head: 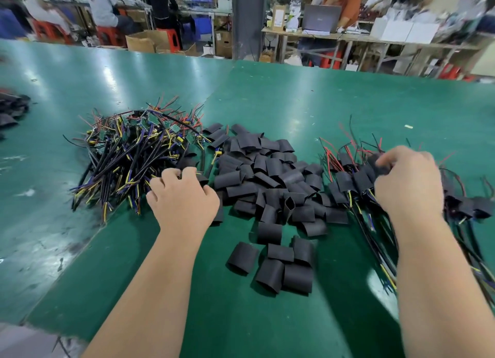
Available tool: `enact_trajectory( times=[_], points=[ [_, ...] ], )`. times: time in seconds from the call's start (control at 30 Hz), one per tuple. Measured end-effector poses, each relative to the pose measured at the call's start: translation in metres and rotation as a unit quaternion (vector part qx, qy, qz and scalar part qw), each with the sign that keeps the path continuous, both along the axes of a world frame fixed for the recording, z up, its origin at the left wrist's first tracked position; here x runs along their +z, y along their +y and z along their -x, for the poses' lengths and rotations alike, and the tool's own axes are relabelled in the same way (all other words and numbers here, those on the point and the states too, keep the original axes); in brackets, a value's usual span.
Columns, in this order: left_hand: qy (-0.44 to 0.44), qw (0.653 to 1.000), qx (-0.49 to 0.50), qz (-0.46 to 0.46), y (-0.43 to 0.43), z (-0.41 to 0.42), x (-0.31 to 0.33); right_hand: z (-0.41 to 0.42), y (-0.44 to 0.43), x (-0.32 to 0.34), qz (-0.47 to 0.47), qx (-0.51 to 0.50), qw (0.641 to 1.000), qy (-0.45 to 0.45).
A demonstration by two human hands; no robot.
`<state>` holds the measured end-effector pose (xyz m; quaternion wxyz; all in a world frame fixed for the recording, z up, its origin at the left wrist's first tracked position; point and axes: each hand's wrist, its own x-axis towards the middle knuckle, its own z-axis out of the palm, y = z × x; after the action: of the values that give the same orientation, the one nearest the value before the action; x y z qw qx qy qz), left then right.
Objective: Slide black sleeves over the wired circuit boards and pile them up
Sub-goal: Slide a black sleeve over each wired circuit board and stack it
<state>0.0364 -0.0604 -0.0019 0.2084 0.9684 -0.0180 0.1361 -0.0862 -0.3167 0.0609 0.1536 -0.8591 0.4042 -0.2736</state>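
The fingers (171, 174) of my left hand (184, 199) are curled knuckles-up. Their tips are buried where the heap of bare wired circuit boards (134, 154) meets the black sleeves (267, 181). Something dark sits under them, but I cannot tell whether they grip it. The fingers (396, 157) of my right hand (409, 186) are curled round a blurred sleeved board (380, 165) on top of the finished pile (348, 182), whose red and black wires fan out toward the far edge. On the green table (294, 98) the three lots lie side by side: bare boards to the left, sleeves in the middle, finished pile to the right. A few loose sleeves (284, 266) trail toward the near edge. Beyond the far edge, people sit at benches near a laptop (321, 17).
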Motion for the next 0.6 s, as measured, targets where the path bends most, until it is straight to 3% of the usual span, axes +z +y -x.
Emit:
enact_trajectory(
  times=[0.07,0.17,0.43,0.53,0.6],
  points=[
    [0.031,0.999,0.000,-0.038,0.000,-0.001,-0.002,-0.002,0.006,-0.007,0.005,-0.007,0.999,0.053],
    [0.016,0.996,-0.001,-0.093,0.002,-0.003,-0.004,-0.005,0.010,-0.009,0.039,0.005,0.999,0.032],
    [-0.003,1.000,-0.006,0.000,0.011,-0.014,-0.001,-0.014,0.028,-0.017,0.039,0.073,0.996,-0.027],
    [-0.037,0.999,0.009,-0.024,0.012,-0.013,0.001,-0.014,0.032,-0.019,0.042,0.090,0.994,-0.045],
    [-0.012,0.997,0.006,-0.070,0.011,-0.012,0.002,-0.014,0.034,-0.020,0.039,0.102,0.993,-0.053]
  ],
)
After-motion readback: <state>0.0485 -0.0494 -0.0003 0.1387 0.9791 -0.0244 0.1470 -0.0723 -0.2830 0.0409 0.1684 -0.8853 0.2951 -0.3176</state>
